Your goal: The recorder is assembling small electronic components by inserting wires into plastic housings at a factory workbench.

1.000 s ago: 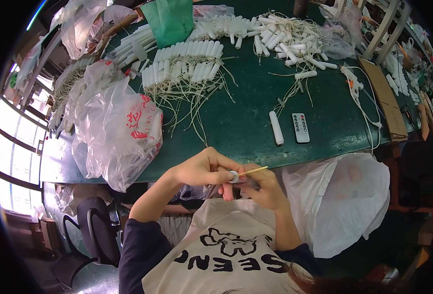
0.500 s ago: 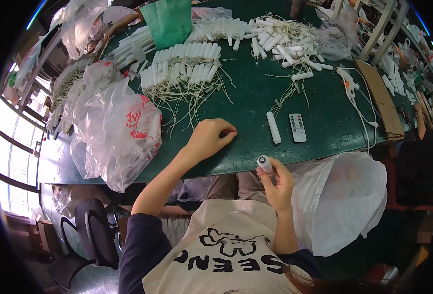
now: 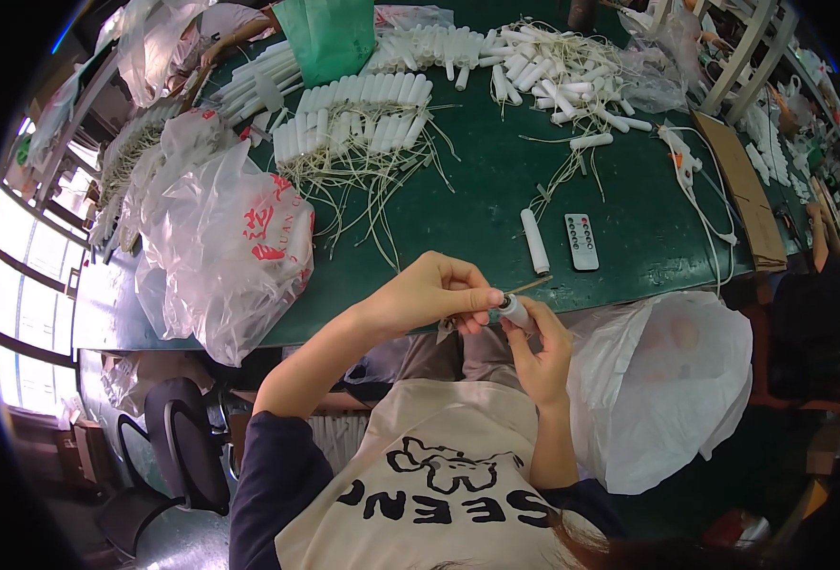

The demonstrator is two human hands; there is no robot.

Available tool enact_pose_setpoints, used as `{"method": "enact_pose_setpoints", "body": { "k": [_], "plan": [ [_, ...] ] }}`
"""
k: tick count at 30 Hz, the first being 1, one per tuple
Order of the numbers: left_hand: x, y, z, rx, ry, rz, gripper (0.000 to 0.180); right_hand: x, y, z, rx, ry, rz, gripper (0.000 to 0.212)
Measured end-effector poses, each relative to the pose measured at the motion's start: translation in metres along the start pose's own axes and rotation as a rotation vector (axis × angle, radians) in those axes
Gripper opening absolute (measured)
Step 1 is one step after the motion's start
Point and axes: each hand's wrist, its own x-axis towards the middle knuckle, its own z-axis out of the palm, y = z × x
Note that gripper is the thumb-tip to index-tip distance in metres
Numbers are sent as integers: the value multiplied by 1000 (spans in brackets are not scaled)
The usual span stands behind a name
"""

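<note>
The right hand (image 3: 545, 353) grasped a white, plastic-looking cylindrical tube (image 3: 518, 316) near the front edge of the dark-green table (image 3: 467, 209). The left hand (image 3: 442, 290) had fingertips at its open end; whether they gripped the thin, straight tan stick (image 3: 534, 283), I could not tell. Risks judged: sideways pressure bending the stick; a slack right-hand hold dropping the tube.

The right hand (image 3: 545, 353) hides much of the white tube (image 3: 514, 312) in its grasp, and whatever the left hand's (image 3: 439, 291) fingertips pinch at the tube's end is too small to tell, as is where the thin stick (image 3: 532, 284) begins. The upper edge cuts off the green bag (image 3: 330, 43); the remote control's (image 3: 582, 242) button marks are blurred.
</note>
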Motion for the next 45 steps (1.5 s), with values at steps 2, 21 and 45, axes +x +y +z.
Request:
{"method": "enact_pose_setpoints", "body": {
  "k": [2,21,45],
  "plan": [
    [3,-5,-3,29,-26,-17,20,1,-3,-1,-9,1,-1,22],
    [12,-2,-18,-22,-383,-101,29,6,2,-5,150,-228,107,23],
    [3,1,-7,-41,-375,-106,34,1,15,-5,261,-247,108,19]
  ]
}}
